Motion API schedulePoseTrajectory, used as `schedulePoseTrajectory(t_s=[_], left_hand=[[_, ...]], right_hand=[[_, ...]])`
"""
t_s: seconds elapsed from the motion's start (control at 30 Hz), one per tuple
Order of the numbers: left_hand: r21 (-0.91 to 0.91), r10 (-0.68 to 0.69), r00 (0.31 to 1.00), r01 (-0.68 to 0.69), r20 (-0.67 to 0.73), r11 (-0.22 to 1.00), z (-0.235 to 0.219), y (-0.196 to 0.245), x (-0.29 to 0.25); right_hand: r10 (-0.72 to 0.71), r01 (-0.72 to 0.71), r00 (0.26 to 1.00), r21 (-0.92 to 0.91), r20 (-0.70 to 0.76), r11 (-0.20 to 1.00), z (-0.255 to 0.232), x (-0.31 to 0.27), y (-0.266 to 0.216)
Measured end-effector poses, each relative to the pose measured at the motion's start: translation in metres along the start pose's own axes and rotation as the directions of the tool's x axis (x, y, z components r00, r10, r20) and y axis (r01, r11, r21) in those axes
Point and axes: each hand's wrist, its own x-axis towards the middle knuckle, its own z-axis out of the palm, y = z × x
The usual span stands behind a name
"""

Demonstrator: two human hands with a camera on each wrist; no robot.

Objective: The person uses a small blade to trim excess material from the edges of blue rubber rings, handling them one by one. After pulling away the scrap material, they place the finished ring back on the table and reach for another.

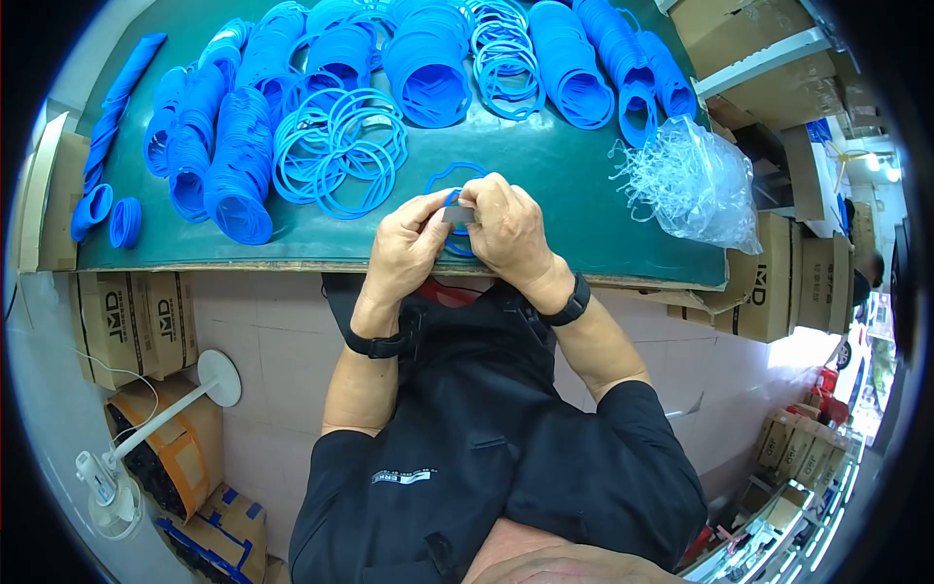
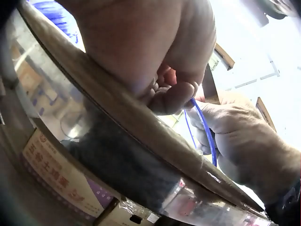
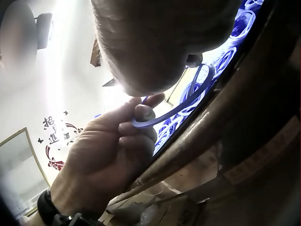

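Observation:
Both hands meet close over the table's near edge. My left hand (image 1: 407, 241) pinches a thin blue ring (image 3: 174, 113) between thumb and fingers. From there the ring curves up to the fingertips of my right hand (image 1: 508, 232). A flat grey metal blade (image 1: 457, 214) stands between the two hands, its right end in the curled fingers of the right hand. The blade (image 2: 210, 85) also shows beyond the left fingers in the left wrist view. Another blue ring (image 1: 443, 180) lies on the green table (image 1: 584, 195) just past the hands.
Stacks of blue rings (image 1: 428, 88) line the far side of the table. A pile of loose blue rings (image 1: 341, 156) lies left of the hands. On the right is a clear plastic bag (image 1: 705, 185) with thin scraps at its mouth. Cardboard boxes (image 1: 778, 273) flank the table.

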Motion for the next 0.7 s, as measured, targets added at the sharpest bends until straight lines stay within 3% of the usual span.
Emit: schedulePoseTrajectory(t_s=[0.2, 0.33, 0.7], left_hand=[[0.074, 0.048, 0.999, -0.048, -0.004, 0.996, 0.0035, 0.0003, -0.0003], [0.163, 0.11, 0.994, -0.106, -0.012, 0.981, 0.0047, 0.0016, -0.0005], [0.176, 0.179, 0.984, -0.175, -0.011, 0.969, 0.0069, 0.0012, -0.0024]], right_hand=[[-0.056, 0.049, 0.993, -0.064, -0.104, 0.997, 0.0038, 0.0011, 0.0027], [-0.07, 0.061, 0.992, -0.087, -0.1, 0.994, 0.0018, 0.0034, 0.0004], [-0.103, 0.092, 0.992, -0.14, -0.073, 0.986, -0.0016, 0.0052, -0.0002]])
